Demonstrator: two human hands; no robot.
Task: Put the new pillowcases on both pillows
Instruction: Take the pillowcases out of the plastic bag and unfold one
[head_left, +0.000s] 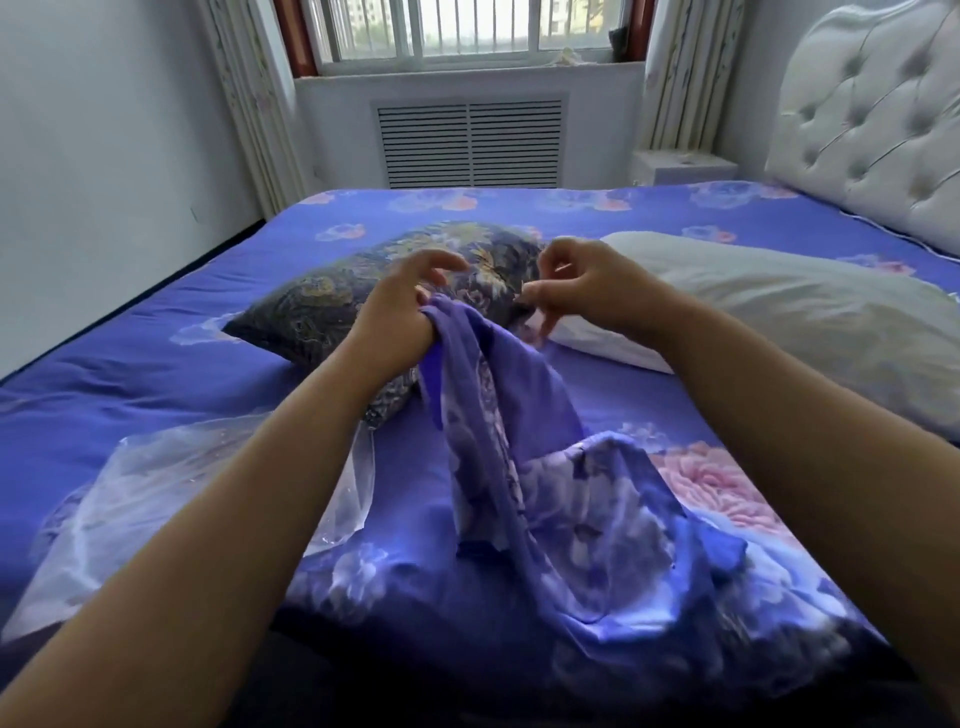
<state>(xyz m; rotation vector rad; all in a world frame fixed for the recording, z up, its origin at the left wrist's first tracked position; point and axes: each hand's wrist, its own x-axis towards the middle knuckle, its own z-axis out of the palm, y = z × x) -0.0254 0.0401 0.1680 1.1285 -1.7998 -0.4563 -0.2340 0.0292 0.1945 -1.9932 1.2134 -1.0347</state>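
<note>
My left hand grips the top of a purple-blue floral pillowcase, which hangs bunched down to the bed's front edge. My right hand hovers just right of it with curled fingers. Its fingertips are close together near the cloth's upper edge, and whether they pinch anything is unclear. A pillow in a dark floral case lies behind my left hand. A bare white pillow lies to the right, behind my right forearm.
The bed has a blue floral sheet. A clear plastic bag lies crumpled at the front left, under my left forearm. A white tufted headboard stands at the right. The window and a radiator grille are on the far wall.
</note>
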